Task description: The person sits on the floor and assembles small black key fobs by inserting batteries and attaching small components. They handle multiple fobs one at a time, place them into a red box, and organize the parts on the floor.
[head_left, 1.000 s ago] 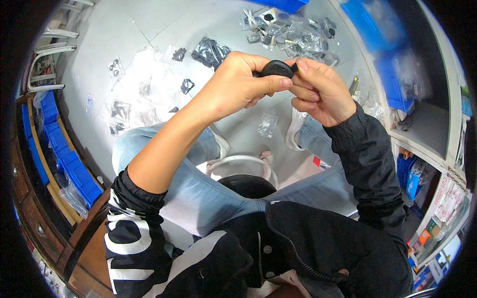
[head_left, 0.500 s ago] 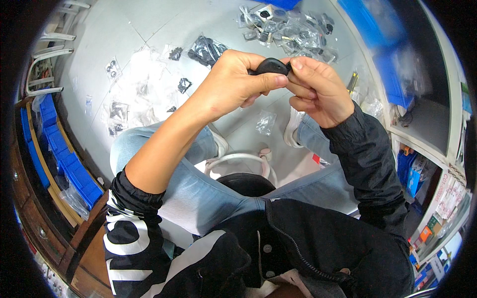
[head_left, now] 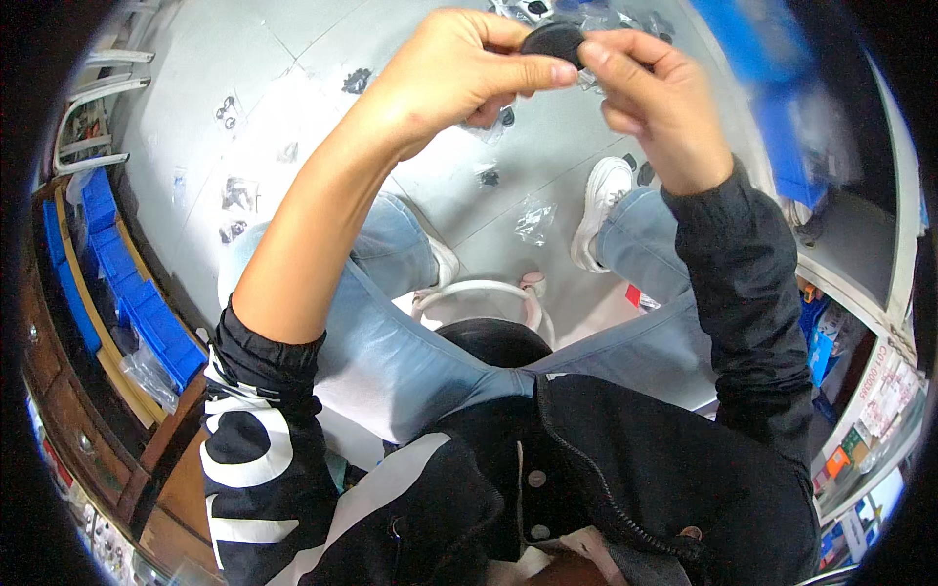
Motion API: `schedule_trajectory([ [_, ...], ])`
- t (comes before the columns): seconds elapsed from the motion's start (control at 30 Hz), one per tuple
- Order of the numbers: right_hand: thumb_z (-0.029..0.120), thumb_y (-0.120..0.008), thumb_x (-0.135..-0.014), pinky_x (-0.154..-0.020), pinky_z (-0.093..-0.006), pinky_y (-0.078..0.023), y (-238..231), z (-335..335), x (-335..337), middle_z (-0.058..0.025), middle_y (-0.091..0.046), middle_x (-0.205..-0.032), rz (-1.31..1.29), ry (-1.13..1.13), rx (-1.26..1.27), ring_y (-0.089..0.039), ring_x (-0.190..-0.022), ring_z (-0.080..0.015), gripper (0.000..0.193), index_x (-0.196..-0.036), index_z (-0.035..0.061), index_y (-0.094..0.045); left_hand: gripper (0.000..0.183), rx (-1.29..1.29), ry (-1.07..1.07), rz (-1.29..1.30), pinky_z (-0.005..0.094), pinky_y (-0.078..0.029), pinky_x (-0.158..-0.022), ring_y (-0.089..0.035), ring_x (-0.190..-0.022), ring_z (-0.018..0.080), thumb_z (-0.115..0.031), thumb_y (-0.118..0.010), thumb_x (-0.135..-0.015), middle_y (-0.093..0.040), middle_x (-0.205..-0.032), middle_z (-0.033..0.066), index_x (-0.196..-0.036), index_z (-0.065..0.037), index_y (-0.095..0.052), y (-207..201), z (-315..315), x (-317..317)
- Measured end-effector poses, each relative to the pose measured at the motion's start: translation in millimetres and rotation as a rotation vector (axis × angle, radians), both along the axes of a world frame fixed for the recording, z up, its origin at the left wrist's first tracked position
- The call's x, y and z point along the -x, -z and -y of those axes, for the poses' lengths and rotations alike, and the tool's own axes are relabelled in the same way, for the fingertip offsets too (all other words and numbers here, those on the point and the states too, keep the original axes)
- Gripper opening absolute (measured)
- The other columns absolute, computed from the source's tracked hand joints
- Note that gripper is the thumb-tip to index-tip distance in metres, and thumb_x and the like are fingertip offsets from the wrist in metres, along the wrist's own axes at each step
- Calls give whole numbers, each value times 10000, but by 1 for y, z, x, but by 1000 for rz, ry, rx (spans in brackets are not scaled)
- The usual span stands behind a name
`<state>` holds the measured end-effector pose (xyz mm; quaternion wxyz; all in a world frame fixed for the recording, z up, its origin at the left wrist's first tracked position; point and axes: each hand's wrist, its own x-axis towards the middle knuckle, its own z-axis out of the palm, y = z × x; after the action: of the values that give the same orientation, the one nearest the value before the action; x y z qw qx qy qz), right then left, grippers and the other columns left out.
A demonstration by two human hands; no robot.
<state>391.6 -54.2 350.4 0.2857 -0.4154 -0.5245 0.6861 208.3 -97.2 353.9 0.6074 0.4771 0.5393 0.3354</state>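
High in the view, my left hand (head_left: pixel 454 73) pinches a small black rounded, fob-like piece (head_left: pixel 552 41) between thumb and fingers. Its exact kind is hard to tell. My right hand (head_left: pixel 664 103), slightly blurred, closes thumb and fingertips on the piece's right edge. Both hands hold it over the floor, beyond my knees. Past the hands lie small plastic bags with dark parts, partly covered by them.
Small dark parts (head_left: pixel 357 80) and a clear plastic bag (head_left: pixel 535 220) lie on the grey floor. Blue bins (head_left: pixel 147 313) line a wooden cabinet at left. More blue bins (head_left: pixel 782 146) and a white-framed shelf stand at right. A stool (head_left: pixel 493 342) shows between my legs.
Both hands have moved up and away from my body with the black piece, which is turned to show a broader, rounder face. My right foot has come further into view.
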Motion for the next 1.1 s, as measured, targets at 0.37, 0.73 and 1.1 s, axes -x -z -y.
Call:
schedule_trajectory([
  [0.37,285,-657,-729,-335,-241,-269,229,-20,-49,0,-396,-508,467,379,450,-371,-369,-105,255,-831,67,-574,269,305,-731,829,311,-510,-712,-540,-915,208,-70,-487,-839,-516,-977,141,-1089,27,-461,42,21,62],
  [0.73,223,-673,-668,-675,-270,-441,400,1,-22,-54,-640,-741,761,237,371,-577,-687,-139,229,-811,44,-663,222,427,-827,711,258,-437,-527,-492,-664,134,-147,-461,-848,-522,-853,81,-996,14,-501,38,39,70],
  [1.1,221,-630,-696,-578,-314,-426,377,-19,35,-94,-569,-626,741,112,-60,-546,-608,-192,239,-914,124,-645,192,561,-831,689,258,-426,-446,-481,-557,121,-152,-442,-857,-487,-769,86,-923,18,-502,48,28,52],
])
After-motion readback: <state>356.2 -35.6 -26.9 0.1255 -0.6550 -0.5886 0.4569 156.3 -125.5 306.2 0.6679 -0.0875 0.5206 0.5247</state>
